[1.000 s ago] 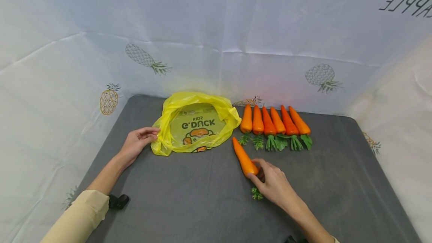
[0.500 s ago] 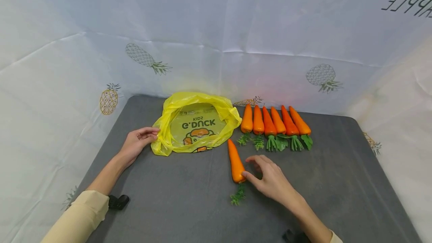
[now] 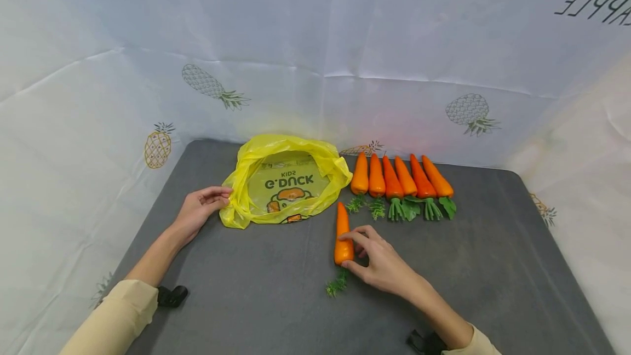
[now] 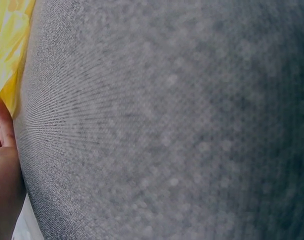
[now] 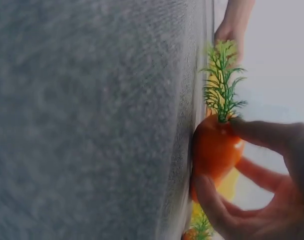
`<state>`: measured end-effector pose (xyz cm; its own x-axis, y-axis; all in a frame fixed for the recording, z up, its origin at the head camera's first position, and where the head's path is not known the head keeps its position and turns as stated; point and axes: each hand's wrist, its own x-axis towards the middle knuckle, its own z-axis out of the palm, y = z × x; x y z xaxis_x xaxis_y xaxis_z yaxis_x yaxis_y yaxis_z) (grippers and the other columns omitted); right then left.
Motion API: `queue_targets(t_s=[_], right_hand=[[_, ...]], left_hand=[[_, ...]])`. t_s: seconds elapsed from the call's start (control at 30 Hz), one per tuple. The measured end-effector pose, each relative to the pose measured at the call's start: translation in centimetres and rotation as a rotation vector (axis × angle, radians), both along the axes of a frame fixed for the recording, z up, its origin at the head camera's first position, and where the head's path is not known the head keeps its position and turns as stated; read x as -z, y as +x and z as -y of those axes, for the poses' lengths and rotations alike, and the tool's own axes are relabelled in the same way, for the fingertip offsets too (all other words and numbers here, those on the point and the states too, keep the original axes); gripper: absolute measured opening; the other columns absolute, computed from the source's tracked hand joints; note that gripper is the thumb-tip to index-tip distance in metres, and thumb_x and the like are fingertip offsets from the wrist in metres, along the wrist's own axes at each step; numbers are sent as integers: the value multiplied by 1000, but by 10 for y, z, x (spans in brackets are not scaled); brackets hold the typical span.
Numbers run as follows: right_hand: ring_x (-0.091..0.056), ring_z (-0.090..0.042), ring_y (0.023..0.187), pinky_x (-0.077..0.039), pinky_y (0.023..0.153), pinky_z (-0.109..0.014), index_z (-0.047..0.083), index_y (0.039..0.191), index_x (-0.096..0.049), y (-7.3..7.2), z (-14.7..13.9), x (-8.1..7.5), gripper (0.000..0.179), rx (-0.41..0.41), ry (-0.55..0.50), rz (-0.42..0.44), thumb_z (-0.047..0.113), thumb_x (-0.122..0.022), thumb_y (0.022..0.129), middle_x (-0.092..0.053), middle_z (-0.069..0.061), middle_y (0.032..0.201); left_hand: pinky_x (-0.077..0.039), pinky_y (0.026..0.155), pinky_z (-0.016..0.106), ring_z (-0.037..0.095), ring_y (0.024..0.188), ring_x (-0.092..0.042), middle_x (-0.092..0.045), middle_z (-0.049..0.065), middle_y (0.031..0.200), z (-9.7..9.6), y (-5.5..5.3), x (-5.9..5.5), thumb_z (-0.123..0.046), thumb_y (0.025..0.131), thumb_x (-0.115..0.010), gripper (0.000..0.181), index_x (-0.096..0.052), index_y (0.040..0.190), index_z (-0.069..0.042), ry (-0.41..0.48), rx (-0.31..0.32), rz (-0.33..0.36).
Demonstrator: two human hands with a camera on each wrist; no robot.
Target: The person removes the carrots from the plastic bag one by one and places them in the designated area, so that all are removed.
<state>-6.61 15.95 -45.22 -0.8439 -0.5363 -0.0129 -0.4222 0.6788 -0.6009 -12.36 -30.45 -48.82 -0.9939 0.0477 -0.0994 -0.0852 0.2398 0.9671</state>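
Note:
A toy-like orange carrot point(image 3: 343, 251) with a feathery green top point(image 3: 337, 284) lies on the grey table, its tip toward the back. My right hand point(image 3: 377, 259) holds its thick end: the right wrist view shows the thumb by the leaf base point(image 5: 222, 100) and fingers curled round the carrot's body point(image 5: 214, 150). My left hand point(image 3: 199, 210) pinches the left edge of a yellow plastic bag point(image 3: 236, 201), printed with a duck and spread with its mouth wide. In the left wrist view the fingers point(image 4: 6, 122) meet the yellow plastic; the exact contact is partly hidden.
Several orange and red carrots point(image 3: 393, 179) lie in a row right of the bag, along the back of the table point(image 3: 276, 300). A white cloth point(image 3: 384, 32) with pineapple prints hangs behind and at the sides.
The carrot's leafy end has swung leftward, and the carrot now points nearly straight back. My right hand let it go briefly, then took hold again farther left. My left hand stays put.

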Motion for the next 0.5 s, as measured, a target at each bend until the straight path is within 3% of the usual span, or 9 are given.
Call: queue_targets(t_s=[0.2,0.5], right_hand=[[-65,-13,90,-58,78,-25,20,136,-72,2,2,-1,45,112,9,-21,29,-87,95,-63,-7,125],[-68,-14,95,-59,79,-27,22,138,-72,4,2,-2,45,123,27,-18,32,-85,96,-62,-8,130]], left_hand=[[-57,93,9,-7,102,-69,-73,-22,110,0,-2,-1,-21,109,-69,47,-62,143,10,-2,11,-4],[-56,93,8,-7,103,-69,-73,-22,111,0,-2,-1,-22,109,-69,48,-62,144,8,-11,11,4]])
